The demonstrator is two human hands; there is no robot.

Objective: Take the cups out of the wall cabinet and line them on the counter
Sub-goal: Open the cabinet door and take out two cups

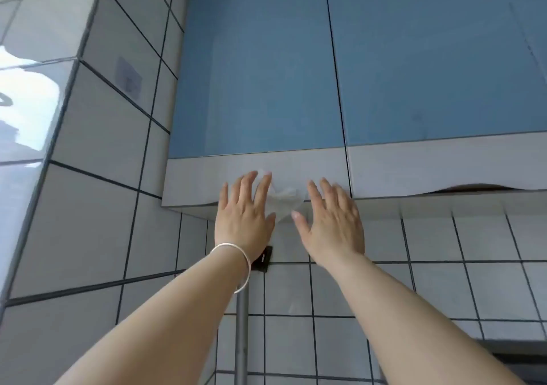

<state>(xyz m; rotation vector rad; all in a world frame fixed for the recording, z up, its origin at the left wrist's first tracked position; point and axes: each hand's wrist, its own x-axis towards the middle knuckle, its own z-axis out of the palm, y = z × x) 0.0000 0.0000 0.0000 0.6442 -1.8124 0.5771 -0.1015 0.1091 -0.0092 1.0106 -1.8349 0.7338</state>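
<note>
Wall cabinet (257,73) doors closed; left hand (244,216) and right hand (331,224) grips released, fingers straight.

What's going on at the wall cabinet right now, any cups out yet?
No cups are in view. A person reaches up with both arms toward the blue wall cabinet, whose doors are shut. The left hand and right hand, fingers straight, are at the white strip along the left door's bottom edge, either side of a clear hook-like piece. The left wrist wears a silver bangle.
</note>
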